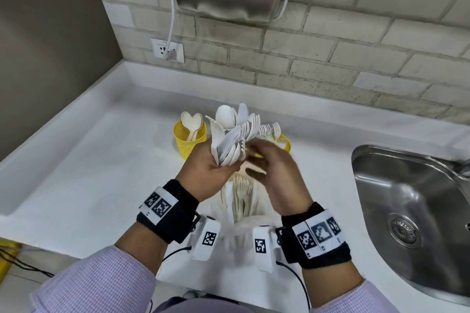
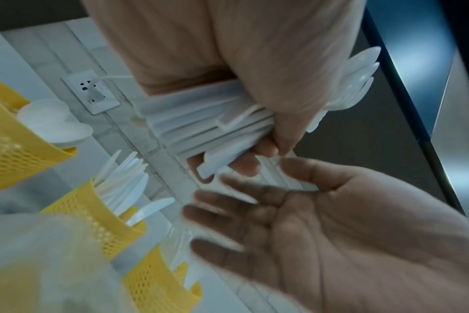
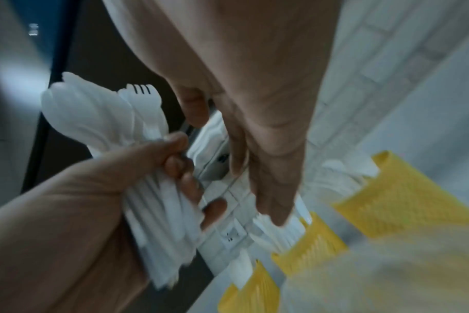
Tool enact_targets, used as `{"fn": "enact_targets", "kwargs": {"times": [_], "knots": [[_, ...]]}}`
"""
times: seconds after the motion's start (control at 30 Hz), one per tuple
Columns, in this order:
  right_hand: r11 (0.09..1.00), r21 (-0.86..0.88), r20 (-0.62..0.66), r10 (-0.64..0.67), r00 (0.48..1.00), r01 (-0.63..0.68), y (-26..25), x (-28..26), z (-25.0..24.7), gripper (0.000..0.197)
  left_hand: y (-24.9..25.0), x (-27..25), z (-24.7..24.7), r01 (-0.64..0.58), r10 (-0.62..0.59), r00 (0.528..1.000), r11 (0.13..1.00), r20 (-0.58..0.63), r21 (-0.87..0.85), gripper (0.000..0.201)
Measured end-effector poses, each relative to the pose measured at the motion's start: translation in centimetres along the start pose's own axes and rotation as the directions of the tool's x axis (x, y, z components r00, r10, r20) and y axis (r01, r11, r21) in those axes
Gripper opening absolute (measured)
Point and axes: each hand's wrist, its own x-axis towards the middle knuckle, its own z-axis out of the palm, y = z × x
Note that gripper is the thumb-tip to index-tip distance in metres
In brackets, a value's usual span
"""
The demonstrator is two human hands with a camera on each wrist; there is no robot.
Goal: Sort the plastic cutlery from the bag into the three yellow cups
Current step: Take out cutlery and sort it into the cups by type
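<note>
The left hand (image 1: 208,173) is gripping a fanned bundle of cutlery (image 1: 234,134) above the counter (image 1: 89,173), in front of the yellow cups (image 1: 189,138). The right hand (image 1: 277,175) is hovering just beside the bundle, fingers loosely spread and holding nothing, while the bag (image 1: 241,206) with more cutlery is lying below both hands.

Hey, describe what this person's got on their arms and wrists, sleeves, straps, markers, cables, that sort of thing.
Both forearms wear lilac sleeves with a fine check pattern. Each wrist carries a black fabric band with a white strip printed with square black-and-white code markers. A white boxy camera unit, bearing its own code marker, hangs on the inner side of each band, and a thin black cable runs from it. Both hands are bare.
</note>
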Motion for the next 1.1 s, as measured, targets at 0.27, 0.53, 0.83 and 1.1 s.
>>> {"fn": "enact_targets", "kwargs": {"times": [0.27, 0.53, 0.83, 1.1], "knots": [[0.848, -0.212, 0.051, -0.486, 0.872, 0.485, -3.5, -0.6, 1.7, 0.023, -1.1, 0.9, -1.8, 0.000, 0.000, 1.000, 1.000, 0.001, 0.015, 0.036], [0.812, -0.322, -0.013, -0.517, 0.856, 0.486, -3.2, 1.3, 3.0, 0.019, -2.0, 1.5, -3.6, 0.037, -0.046, 0.993, 0.996, 0.105, 0.080, 0.016], [0.804, -0.351, -0.040, -0.526, 0.850, 0.481, -2.5, 2.8, 3.6, 0.027, -2.8, 2.4, -4.7, -0.005, -0.002, 0.991, 0.999, 0.130, 0.053, 0.024], [0.805, -0.377, 0.004, -0.493, 0.870, 0.458, -3.7, 3.7, 3.1, 0.024, -3.6, 4.0, -5.1, 0.003, -0.006, 0.993, 1.000, 0.122, 0.024, 0.040]]}}
